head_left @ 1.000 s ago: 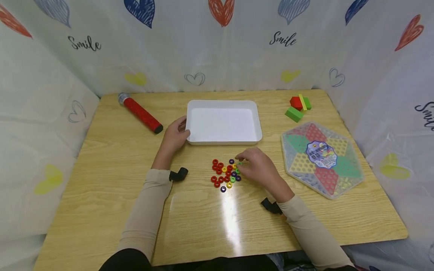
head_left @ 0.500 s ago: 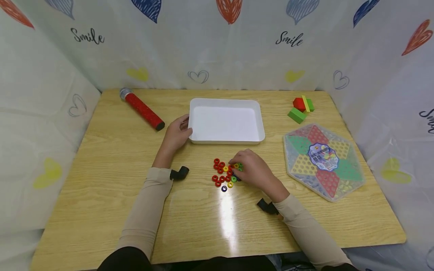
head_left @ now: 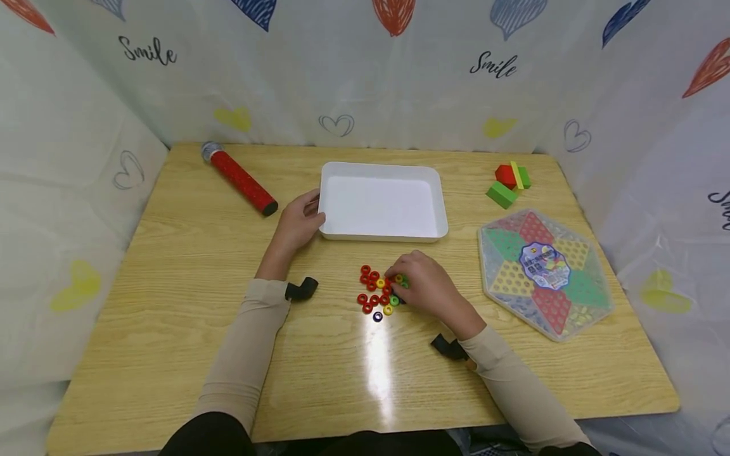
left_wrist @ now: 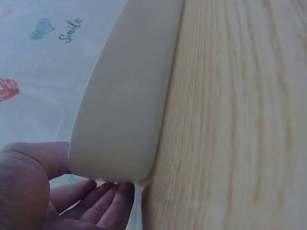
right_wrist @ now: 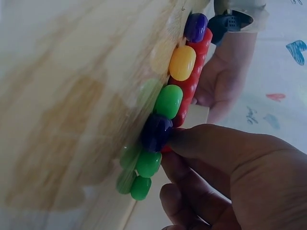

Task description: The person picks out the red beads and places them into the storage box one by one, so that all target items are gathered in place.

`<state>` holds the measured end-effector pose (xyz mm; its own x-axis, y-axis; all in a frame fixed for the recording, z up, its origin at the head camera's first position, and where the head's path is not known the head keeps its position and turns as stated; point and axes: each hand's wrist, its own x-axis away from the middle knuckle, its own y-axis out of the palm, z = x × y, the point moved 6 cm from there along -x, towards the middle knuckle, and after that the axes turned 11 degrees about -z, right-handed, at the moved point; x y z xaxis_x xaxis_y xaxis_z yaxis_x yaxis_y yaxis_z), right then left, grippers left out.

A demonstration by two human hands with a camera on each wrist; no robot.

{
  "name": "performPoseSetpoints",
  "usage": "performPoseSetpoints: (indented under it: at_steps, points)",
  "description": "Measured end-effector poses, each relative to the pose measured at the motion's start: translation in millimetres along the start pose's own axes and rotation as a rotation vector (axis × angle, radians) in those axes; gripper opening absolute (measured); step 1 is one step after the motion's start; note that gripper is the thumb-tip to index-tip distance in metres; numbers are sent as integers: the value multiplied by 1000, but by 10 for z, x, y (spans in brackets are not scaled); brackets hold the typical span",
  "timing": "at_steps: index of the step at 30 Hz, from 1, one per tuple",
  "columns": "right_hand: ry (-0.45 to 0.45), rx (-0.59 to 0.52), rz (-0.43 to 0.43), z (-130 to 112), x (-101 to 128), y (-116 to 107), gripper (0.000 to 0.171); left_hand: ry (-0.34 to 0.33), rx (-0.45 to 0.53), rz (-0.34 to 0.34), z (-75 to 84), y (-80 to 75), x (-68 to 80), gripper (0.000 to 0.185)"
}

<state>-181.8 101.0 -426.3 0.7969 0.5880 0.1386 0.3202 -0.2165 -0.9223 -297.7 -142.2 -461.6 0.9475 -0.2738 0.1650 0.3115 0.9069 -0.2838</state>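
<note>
The right hand (head_left: pixel 424 285) is curled over the right side of a cluster of small coloured rings (head_left: pixel 376 292) on the table (head_left: pixel 188 253), a dark blue ring (right_wrist: pixel 156 132) pinched at the fingertips. The left hand (head_left: pixel 296 225) is held against the white tray's (head_left: pixel 383 234) left corner, fingers lightly bent. Neighbouring rings could be scattered if the pinch slips. Since a second ago, the right hand has been lowered onto the pile.
</note>
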Motion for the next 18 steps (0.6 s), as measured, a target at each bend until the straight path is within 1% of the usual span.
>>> performPoseSetpoints:
  at_steps: [7, 12, 18]
  points:
    - [0, -15, 2, 3, -6, -8, 11, 5, 2, -2, -2, 0, 0, 61]
    - [-1, -2, -4, 6, -18, -27, 10, 2, 8, -4, -20, -1, -10, 60]
    - [4, -31, -1, 3, -46, -183, 11, 20, 26, -8, -15, 7, -18, 60]
